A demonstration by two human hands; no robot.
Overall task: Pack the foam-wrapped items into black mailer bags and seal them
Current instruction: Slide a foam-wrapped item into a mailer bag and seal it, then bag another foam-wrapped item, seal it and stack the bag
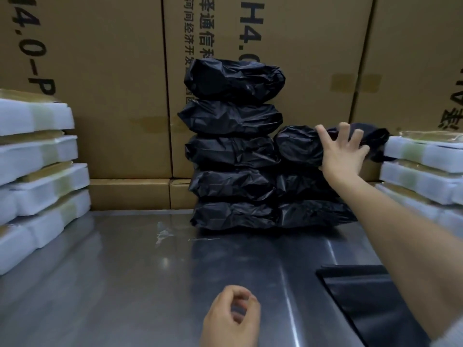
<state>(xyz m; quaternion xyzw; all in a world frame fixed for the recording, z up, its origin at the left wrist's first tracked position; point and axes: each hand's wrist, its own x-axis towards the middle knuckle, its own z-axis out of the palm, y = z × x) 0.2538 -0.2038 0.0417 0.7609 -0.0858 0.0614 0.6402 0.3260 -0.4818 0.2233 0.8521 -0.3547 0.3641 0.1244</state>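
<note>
Pressing against the top black mailer bag (300, 146) of the shorter stack, my right hand (340, 156) has its fingers spread wide and fairly straight across the crinkled plastic, palm on the bag's front, not curled round it. That bag lies on two more packed bags, and this short stack stands touching a taller stack of five packed bags (233, 146) on its left, both at the far edge of the steel table (125, 271). My left hand (230, 319) hovers low over the table near me, fingers loosely curled toward the thumb and holding nothing that I can see. A flat, unfilled black mailer (370, 304) lies on the table at the near right, partly under my right forearm. Foam-wrapped items (37, 171), banded with tape, are piled on the left side, and another pile of foam-wrapped items (421, 169) sits on the right, just beside the short stack. Printed cardboard cartons (112, 71) form a wall behind everything.
</note>
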